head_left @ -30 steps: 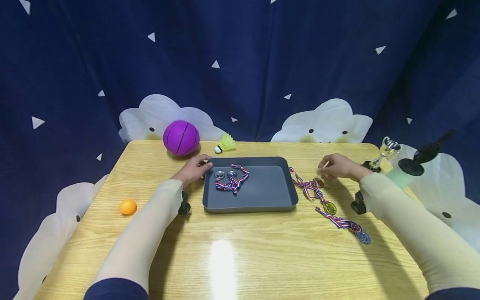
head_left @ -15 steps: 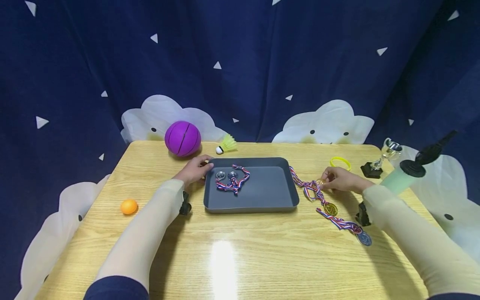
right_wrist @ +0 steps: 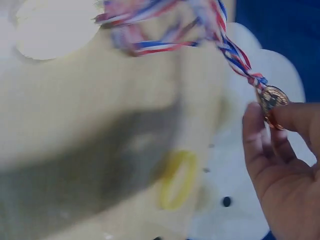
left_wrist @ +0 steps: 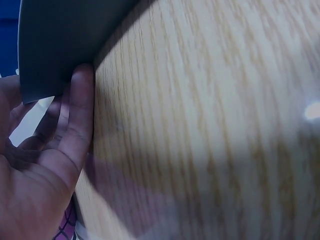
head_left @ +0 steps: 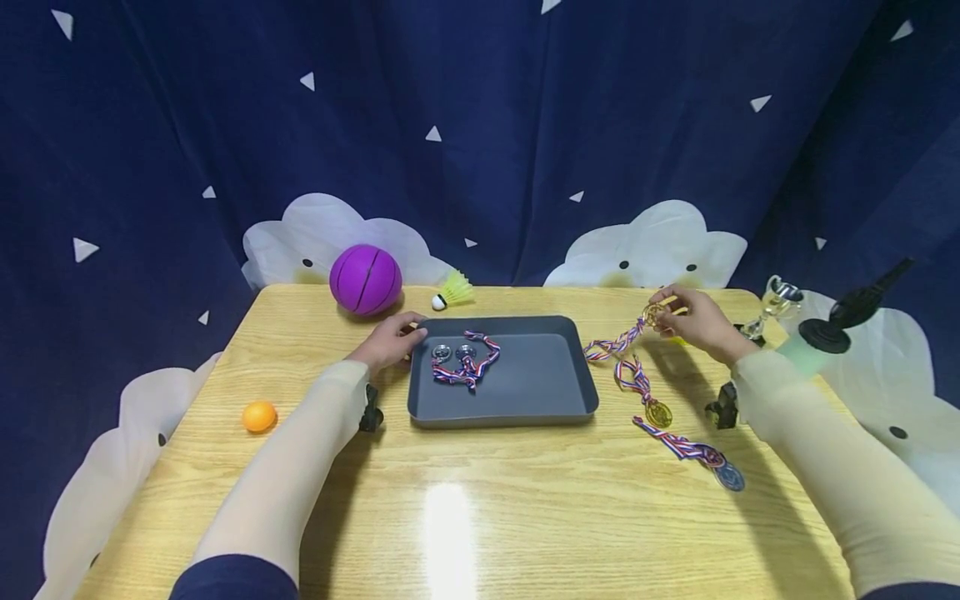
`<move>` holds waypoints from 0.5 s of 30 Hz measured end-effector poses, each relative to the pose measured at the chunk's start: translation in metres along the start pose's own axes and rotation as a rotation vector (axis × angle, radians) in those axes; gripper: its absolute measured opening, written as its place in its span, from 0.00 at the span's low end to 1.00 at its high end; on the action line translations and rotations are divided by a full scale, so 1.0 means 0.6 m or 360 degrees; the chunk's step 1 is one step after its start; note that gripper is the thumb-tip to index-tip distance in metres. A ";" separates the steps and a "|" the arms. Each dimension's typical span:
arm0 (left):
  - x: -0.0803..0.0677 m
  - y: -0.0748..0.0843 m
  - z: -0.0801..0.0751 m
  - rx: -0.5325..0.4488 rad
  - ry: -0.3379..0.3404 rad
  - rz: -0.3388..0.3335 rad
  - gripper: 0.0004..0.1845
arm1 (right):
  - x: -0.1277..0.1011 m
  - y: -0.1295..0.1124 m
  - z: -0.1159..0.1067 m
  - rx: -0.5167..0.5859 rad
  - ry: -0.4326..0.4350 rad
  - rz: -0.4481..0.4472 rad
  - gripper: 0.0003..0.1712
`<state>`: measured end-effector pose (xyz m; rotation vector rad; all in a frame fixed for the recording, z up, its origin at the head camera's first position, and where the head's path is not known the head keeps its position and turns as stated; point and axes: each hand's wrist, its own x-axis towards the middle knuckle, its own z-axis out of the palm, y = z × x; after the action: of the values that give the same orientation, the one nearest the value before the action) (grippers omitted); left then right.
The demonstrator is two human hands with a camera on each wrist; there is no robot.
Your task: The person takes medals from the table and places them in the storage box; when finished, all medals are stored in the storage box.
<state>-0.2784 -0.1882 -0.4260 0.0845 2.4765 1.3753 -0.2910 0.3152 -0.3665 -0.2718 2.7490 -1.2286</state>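
Head view shows a rectangular wooden table (head_left: 465, 500) with pale, glossy grain, set against a dark blue curtain printed with white triangles and clouds. The right hand (head_left: 693, 321) is raised above the far right part of the table and pinches a round bronze medal (head_left: 652, 314) between thumb and fingertips; the right wrist view confirms the disc sits gripped at the fingertips (right_wrist: 260, 125). Its woven ribbon (head_left: 615, 343), striped red, white and blue, hangs down and leftward from the medal to the tabletop just right of the tray.

The left hand (head_left: 390, 337) rests at the far left corner of a dark grey, matte, rounded-corner tray (head_left: 525, 392); the left wrist view shows straight, relaxed fingers (left_wrist: 80, 125) laid against the tray's edge, gripping nothing. Inside the tray lie two silver medals (head_left: 452, 350) with a bunched striped ribbon.

On the table right of the tray lie a gold medal (head_left: 660, 413) and, nearer the person, a bluish medal (head_left: 728, 477), each with a crumpled ribbon. A yellow ring-shaped band (right_wrist: 177, 180) lies below the right hand. Elsewhere: a purple grooved ball (head_left: 365, 278), a yellow-green shuttlecock (head_left: 451, 290), a small orange ball (head_left: 258, 416) and a silver trophy cup (head_left: 777, 302) on a black base.
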 end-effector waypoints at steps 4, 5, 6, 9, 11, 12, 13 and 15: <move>0.000 -0.001 0.000 -0.0007 -0.0003 0.0007 0.22 | 0.010 -0.037 -0.020 0.0122 0.0095 -0.0096 0.21; 0.000 0.000 0.000 -0.0007 -0.0001 0.0007 0.22 | 0.011 -0.049 -0.024 0.0162 0.0093 -0.0107 0.21; 0.000 0.000 0.000 -0.0007 -0.0001 0.0009 0.23 | 0.012 -0.062 -0.027 0.0209 0.0083 -0.0107 0.22; -0.001 0.000 0.000 -0.0006 0.0001 0.0019 0.23 | 0.015 -0.106 -0.030 0.0387 -0.0012 -0.0104 0.23; -0.001 0.001 0.000 -0.0008 0.0002 0.0014 0.22 | 0.017 -0.136 -0.025 0.0496 -0.0114 -0.0090 0.22; -0.001 0.000 0.000 -0.0008 0.0001 0.0013 0.22 | 0.019 -0.151 -0.020 0.0556 -0.0171 -0.0088 0.22; -0.001 0.000 0.000 -0.0009 0.0000 0.0013 0.22 | 0.021 -0.165 -0.014 0.0611 -0.0239 -0.0092 0.22; -0.002 0.000 -0.001 -0.0012 0.0002 0.0007 0.22 | 0.025 -0.190 0.004 0.0677 -0.0361 -0.0091 0.21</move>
<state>-0.2777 -0.1888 -0.4256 0.0880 2.4732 1.3868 -0.2923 0.2354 -0.2836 -0.4152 2.2386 -1.6408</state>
